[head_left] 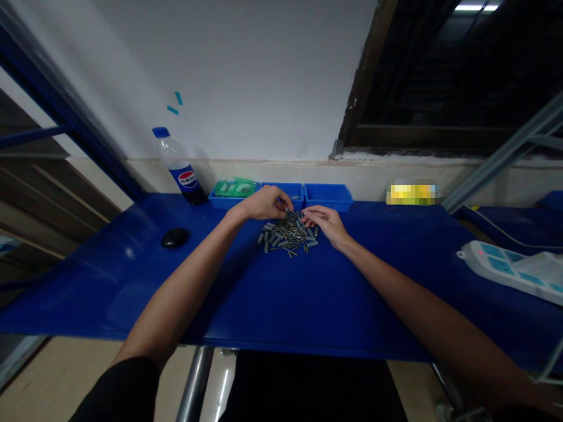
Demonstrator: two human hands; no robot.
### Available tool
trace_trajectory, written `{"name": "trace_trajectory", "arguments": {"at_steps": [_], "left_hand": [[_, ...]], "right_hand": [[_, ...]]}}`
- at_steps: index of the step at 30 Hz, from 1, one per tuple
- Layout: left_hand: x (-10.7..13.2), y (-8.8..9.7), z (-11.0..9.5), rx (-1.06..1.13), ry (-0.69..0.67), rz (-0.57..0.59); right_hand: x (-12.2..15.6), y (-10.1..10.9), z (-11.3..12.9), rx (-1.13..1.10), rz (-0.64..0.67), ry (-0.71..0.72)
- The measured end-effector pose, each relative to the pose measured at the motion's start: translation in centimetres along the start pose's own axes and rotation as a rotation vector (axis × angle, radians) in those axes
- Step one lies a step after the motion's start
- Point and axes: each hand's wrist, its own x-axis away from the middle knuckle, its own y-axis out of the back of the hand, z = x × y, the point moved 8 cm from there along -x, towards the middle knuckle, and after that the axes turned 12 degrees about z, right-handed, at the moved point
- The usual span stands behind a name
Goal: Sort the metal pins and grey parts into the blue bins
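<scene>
A loose pile of small grey cylindrical pieces [276, 239] and thin brass-coloured screw-like rods [292, 235] lies on the blue table. At the pile's far left edge, my left hand [269, 203] bends its fingers into a pinch. A small greyish bit shows by its fingertips, too small to name. Across from it, my right hand [328, 225] reaches in from the right, fingers drawn together over the pile's far right edge. Whatever sits between those fingertips cannot be made out. The two hands are close but apart.
Behind the hands stand blue bins [329, 197], the left one holding green packets [235, 187]. A cola bottle [185, 173] and a black computer mouse [175, 238] are at left. A white compartment tray [505, 266] lies at right on the blue table [281, 310].
</scene>
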Motion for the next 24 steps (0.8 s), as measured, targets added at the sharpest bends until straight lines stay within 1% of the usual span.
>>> {"name": "trace_trajectory", "arguments": {"at_steps": [4,6,8,11,14,16,18,21,22,24], "left_hand": [[-0.5,-0.7,-0.3,0.299,-0.087,-0.001],[-0.6,-0.9,-0.2,0.393,-0.102,-0.012],[-0.7,-1.0,-0.2,0.431,-0.102,-0.036],[-0.7,-0.9,-0.2,0.427,-0.095,-0.075],[-1.0,-1.2,0.2,0.478,-0.084,-0.062],[-1.2,-1.3,0.8,0.531,-0.08,-0.073],[-1.3,-0.8,1.8,0.541,-0.07,-0.158],[-0.9,0.4,3.5,0.488,0.002,-0.362],[-0.7,0.7,3.9,0.469,0.033,-0.403],[-0.6,0.8,4.3,0.441,0.081,-0.43]], "right_hand": [[0.2,-0.3,0.4,-0.034,0.025,0.005],[0.3,-0.3,0.5,-0.05,0.031,-0.002],[0.3,-0.2,0.6,-0.062,0.026,-0.011],[0.3,0.1,0.5,-0.079,0.007,-0.014],[0.2,0.1,0.3,-0.084,0.005,-0.013],[0.2,0.3,0.1,-0.087,-0.006,-0.007],[0.1,0.6,-0.2,-0.098,-0.035,-0.001],[0.1,1.1,-0.8,-0.129,-0.073,-0.01],[0.0,1.2,-0.9,-0.14,-0.08,-0.016],[0.0,1.3,-1.0,-0.155,-0.082,-0.026]]}}
